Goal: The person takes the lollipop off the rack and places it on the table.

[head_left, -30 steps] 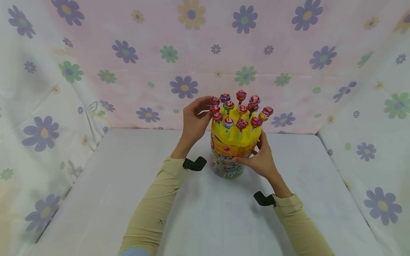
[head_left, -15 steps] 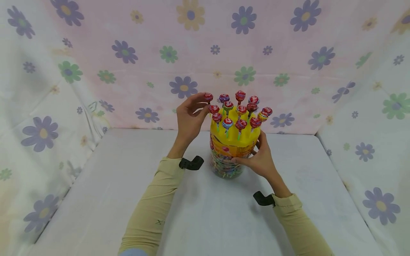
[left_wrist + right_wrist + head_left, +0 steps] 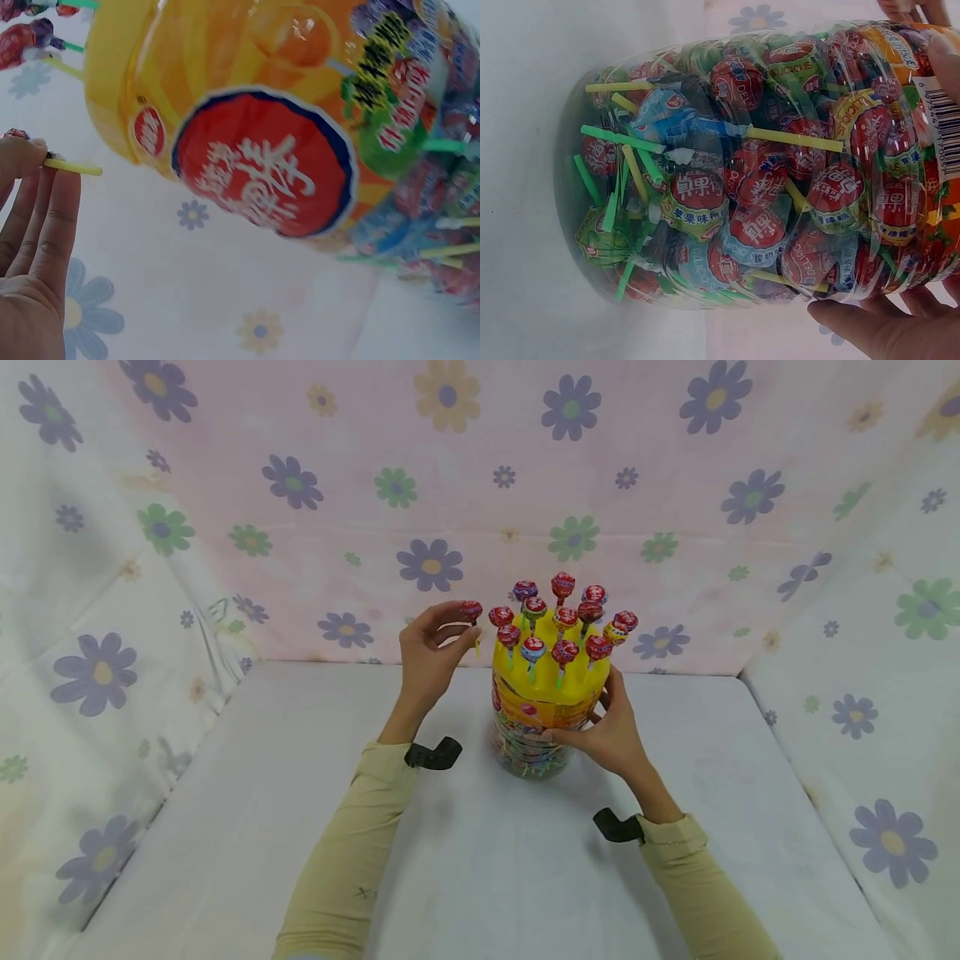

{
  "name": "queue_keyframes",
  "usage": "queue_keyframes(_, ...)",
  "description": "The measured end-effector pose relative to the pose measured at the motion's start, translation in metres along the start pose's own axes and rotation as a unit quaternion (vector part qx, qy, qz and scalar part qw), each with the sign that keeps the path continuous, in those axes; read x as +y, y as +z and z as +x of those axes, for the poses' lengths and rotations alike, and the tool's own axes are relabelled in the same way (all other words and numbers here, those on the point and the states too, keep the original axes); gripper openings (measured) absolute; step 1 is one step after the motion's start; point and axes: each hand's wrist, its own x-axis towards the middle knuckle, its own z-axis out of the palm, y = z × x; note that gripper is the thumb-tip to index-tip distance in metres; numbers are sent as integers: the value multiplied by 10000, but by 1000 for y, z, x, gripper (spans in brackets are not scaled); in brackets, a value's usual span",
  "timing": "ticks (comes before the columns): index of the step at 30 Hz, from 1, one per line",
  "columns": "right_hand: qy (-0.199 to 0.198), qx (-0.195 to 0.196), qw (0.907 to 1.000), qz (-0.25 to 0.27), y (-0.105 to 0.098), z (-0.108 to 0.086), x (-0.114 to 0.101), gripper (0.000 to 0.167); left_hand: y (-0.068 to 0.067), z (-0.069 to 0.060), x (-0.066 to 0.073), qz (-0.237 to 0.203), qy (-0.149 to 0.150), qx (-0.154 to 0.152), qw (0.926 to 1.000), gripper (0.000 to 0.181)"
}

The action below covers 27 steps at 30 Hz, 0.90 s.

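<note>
Between thumb and fingers of my left hand (image 3: pixel 427 658) is a red-wrapped lollipop (image 3: pixel 472 610), held to the left of a jar and apart from it. Its yellow stick (image 3: pixel 79 166) pokes out past the fingertips in the left wrist view. The clear plastic jar (image 3: pixel 534 714) stands upright, with a yellow lid (image 3: pixel 551 687) and an orange label (image 3: pixel 300 45). Several wrapped lollipops (image 3: pixel 566 618) stick up from the lid. Low on the jar's right side, my right hand (image 3: pixel 618 739) grips it, thumb across the front. Many more lollipops (image 3: pixel 757 232) fill the jar.
A white cloth covers the table (image 3: pixel 495 868) under the jar. Behind it and at both sides hang flower-patterned curtains (image 3: pixel 480 510). Each wrist wears a black camera mount, such as the left one (image 3: pixel 435 754).
My left hand has drawn a lollipop out of the left edge of the lid, first up, then left and down away from the jar. My right hand has stayed on the jar.
</note>
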Motion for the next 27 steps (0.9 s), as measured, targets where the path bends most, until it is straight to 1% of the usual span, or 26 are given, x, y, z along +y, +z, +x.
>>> queue_keyframes(3, 3, -12, 10000, -23, 0, 0, -1, 102, -6, -7, -8, 32, -261, 99, 9996, 37)
queue_keyframes(5, 26, -8, 10000, -57, 0, 1, 2, 101, -11, -12, -14, 57, -445, 140, 9989, 37)
queue_keyframes(9, 30, 31, 10000, -63, 0, 6, 22, 105, -21, -23, -27, 86, -825, 187, 9964, 36)
queue_keyframes(12, -8, 64, 10000, -41, 0, 9, 34, 106, -27, -32, -38, 82, -1162, 222, 9929, 38)
queue_keyframes(18, -178, 111, 9998, -15, 0, 9, 41, 105, -39, -47, -58, 19, -1875, 343, 9817, 40)
queue_keyframes(22, -201, 122, 9997, -54, 0, 9, 41, 105, -47, -56, -74, -32, -2204, 418, 9745, 41)
queue_keyframes(25, -205, 131, 9997, -85, 0, 9, 40, 105, -52, -62, -85, 76, -2490, 443, 9675, 41)
queue_keyframes(27, -213, 143, 9996, -100, 0, 9, 40, 105, -55, -64, -92, 219, -2714, 379, 9615, 41)
